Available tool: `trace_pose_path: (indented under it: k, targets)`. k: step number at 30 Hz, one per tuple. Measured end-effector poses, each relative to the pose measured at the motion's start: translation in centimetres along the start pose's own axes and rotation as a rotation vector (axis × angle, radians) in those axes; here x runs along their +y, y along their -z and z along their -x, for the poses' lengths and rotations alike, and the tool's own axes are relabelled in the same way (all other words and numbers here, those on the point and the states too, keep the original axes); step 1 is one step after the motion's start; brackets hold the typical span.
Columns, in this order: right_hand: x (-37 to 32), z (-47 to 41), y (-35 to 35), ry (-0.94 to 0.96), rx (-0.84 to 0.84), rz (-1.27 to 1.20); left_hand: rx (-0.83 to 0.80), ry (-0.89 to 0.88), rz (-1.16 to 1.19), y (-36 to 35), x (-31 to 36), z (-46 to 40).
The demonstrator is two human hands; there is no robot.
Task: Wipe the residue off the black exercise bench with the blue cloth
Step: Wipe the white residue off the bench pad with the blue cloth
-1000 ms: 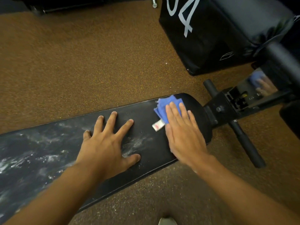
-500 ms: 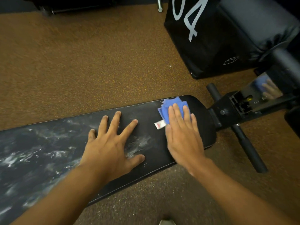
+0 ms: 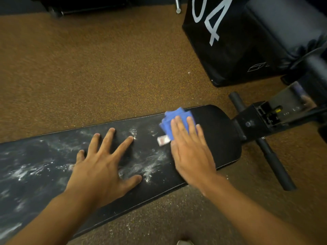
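Head view, only one we have: bench (image 3: 217, 137) runs left to right across brown floor (image 3: 88, 76), we stand on its near side. Right hand (image 3: 190, 152) lies flat on the cloth (image 3: 174, 121), fingers straight and close together, pressing it onto the pad near the bench's right end. White tag (image 3: 162, 140) sticks out at the cloth's left edge. Left hand (image 3: 104, 167) is flat on the pad, fingers spread wide, holding nothing, bracing. Residue (image 3: 148, 163): white smears between the hands and heavier ones out to the far left; the right end looks clean. Our call: work leftward in overlapping passes with even palm pressure, refold the cloth when loaded, and shift the left hand off the smears so we don't skip its patch.
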State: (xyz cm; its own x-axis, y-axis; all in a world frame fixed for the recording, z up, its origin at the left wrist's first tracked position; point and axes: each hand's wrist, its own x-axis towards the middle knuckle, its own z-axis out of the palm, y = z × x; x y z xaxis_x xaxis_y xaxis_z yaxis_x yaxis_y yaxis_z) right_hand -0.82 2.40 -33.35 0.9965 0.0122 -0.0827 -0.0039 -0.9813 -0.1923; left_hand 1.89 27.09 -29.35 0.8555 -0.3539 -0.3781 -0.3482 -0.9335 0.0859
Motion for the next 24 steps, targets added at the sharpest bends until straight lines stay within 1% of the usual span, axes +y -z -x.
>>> trace_pose_path:
  k: [2, 4, 5, 7, 9, 10, 11, 12, 15, 16, 17, 19, 22, 23, 24]
  targets:
    - [0.1, 2.6, 0.1, 0.159, -0.053, 0.042, 0.004, 0.004, 0.0, 0.0, -0.1, 0.0]
    - [1.9, 4.1, 0.5, 0.23, -0.074, 0.054, 0.002, 0.008, 0.0, 0.0, -0.1, 0.0]
    - [2.8, 4.0, 0.5, 0.218, -0.066, 0.057, -0.001, 0.007, 0.004, 0.0, 0.0, 0.0]
    - [3.5, 2.3, 0.6, 0.107, -0.038, 0.041, 0.0, 0.001, 0.008, -0.2, 0.1, 0.0]
    - [2.5, -0.3, 0.3, -0.045, 0.006, 0.008, 0.003, -0.006, 0.003, -0.4, 0.0, 0.0]
    - [1.6, -1.1, 0.3, -0.095, 0.022, -0.013, 0.007, -0.009, 0.001, -0.4, 0.0, 0.0]
    - [0.8, -1.3, 0.2, -0.097, 0.027, -0.023, 0.012, -0.011, -0.001, -0.5, 0.0, -0.1]
    - [0.2, -0.8, 0.1, -0.043, 0.017, -0.018, 0.018, -0.012, -0.004, -0.5, 0.0, -0.1]
    - [0.2, 3.0, 0.2, 0.21, -0.076, 0.04, 0.017, 0.0, 0.007, -0.1, -0.1, 0.0]
    - [1.2, 3.8, 0.5, 0.241, -0.097, 0.044, 0.01, 0.003, 0.008, 0.0, -0.1, 0.0]
    - [2.3, 3.9, 0.7, 0.225, -0.095, 0.043, 0.0, 0.004, 0.002, 0.0, -0.1, 0.0]
    - [3.8, 2.3, 0.9, 0.083, -0.057, 0.042, -0.015, 0.001, -0.006, -0.1, 0.0, 0.1]
    - [2.9, -2.4, 0.5, -0.114, 0.015, 0.013, -0.01, -0.006, 0.01, -0.2, 0.1, 0.1]
    - [2.1, -3.4, 0.4, -0.13, 0.028, -0.005, -0.007, -0.006, 0.006, -0.2, 0.1, 0.1]
    - [1.4, -3.8, 0.2, -0.106, 0.034, -0.011, -0.003, -0.007, -0.003, -0.3, 0.0, 0.0]
